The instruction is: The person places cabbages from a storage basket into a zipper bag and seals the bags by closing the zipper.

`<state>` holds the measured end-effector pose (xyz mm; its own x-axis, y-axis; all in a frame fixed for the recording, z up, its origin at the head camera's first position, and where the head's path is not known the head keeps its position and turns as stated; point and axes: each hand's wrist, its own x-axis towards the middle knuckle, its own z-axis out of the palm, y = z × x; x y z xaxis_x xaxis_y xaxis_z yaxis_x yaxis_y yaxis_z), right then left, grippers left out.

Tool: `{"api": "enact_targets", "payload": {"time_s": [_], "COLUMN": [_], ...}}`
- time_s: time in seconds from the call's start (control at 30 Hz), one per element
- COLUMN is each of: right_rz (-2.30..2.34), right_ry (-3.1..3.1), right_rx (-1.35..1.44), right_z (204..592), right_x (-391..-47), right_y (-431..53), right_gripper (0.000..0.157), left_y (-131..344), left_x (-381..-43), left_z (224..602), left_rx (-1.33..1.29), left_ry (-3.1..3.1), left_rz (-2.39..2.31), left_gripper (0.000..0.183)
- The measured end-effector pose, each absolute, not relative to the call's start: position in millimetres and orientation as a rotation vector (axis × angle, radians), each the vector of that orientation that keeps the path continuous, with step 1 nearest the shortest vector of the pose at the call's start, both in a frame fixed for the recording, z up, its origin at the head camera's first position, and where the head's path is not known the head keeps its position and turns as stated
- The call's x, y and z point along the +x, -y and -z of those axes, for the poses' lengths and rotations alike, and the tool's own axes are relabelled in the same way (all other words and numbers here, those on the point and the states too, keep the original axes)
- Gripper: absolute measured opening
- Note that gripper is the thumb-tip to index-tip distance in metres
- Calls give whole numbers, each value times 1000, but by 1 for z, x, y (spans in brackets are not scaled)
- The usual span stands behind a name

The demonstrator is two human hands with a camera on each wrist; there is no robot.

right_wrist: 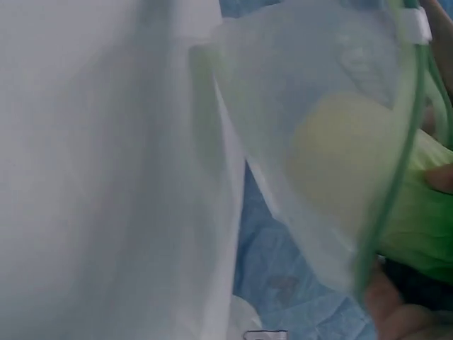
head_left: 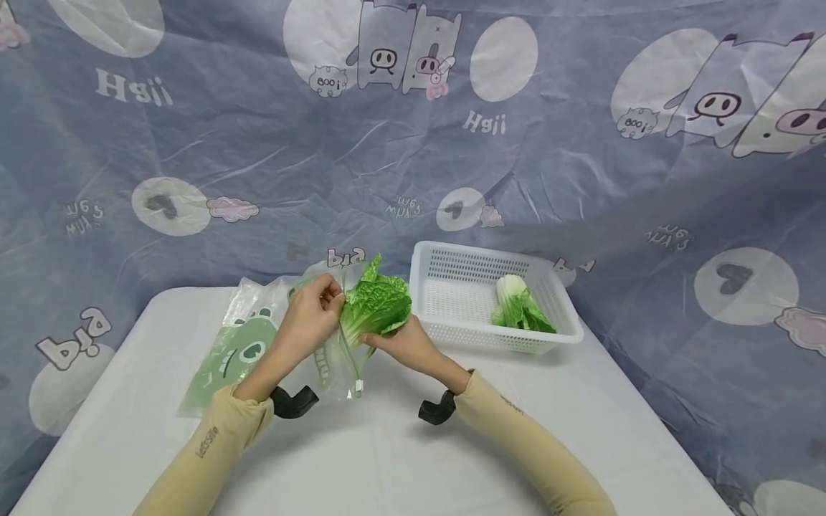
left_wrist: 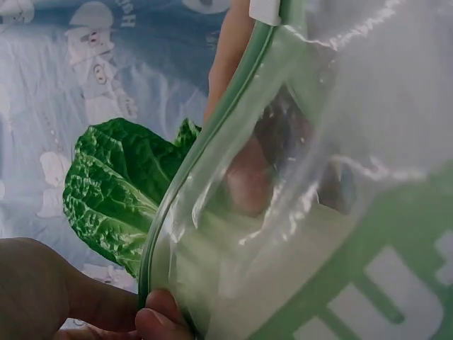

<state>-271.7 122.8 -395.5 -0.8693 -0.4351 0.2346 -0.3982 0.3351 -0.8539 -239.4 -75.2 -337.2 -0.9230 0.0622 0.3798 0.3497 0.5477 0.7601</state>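
My left hand (head_left: 312,315) pinches the green zip edge of a clear zip bag (head_left: 330,369), its thumb and fingers at the rim. A leafy cabbage (head_left: 377,304) with dark green crinkled leaves rests in my right hand (head_left: 409,349), the thumb across its pale stem. In the left wrist view, the stem end of the cabbage (left_wrist: 113,191) shows inside the bag through the plastic, while its leaves stick out past the zip. A white slider (left_wrist: 265,10) sits at one end of the zip. The right wrist view shows the pale base (right_wrist: 333,156) behind cloudy plastic.
A white perforated basket (head_left: 445,332) stands at the back right, with another cabbage (head_left: 516,304) inside it. On the left of the white table (head_left: 387,459) lies plastic printed with a green one-eyed monster (head_left: 235,351). A blue patterned cloth (head_left: 361,158) hangs behind.
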Motion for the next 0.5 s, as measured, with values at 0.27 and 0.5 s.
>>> {"api": "enact_targets", "payload": {"time_s": [0.27, 0.5], "right_rz": [1286, 1186], "right_ry": [-2319, -2359], "right_rx": [-967, -721], "right_z": [394, 421], "right_x": [-274, -276], "right_y": [-116, -95], "right_gripper": [46, 27], "left_y": [65, 54], "left_x": [-228, -218], "left_z": [336, 334], "left_rx": [-493, -497], "left_ry": [2425, 2482], "left_rz": [1307, 1334], "left_gripper": [8, 8]}}
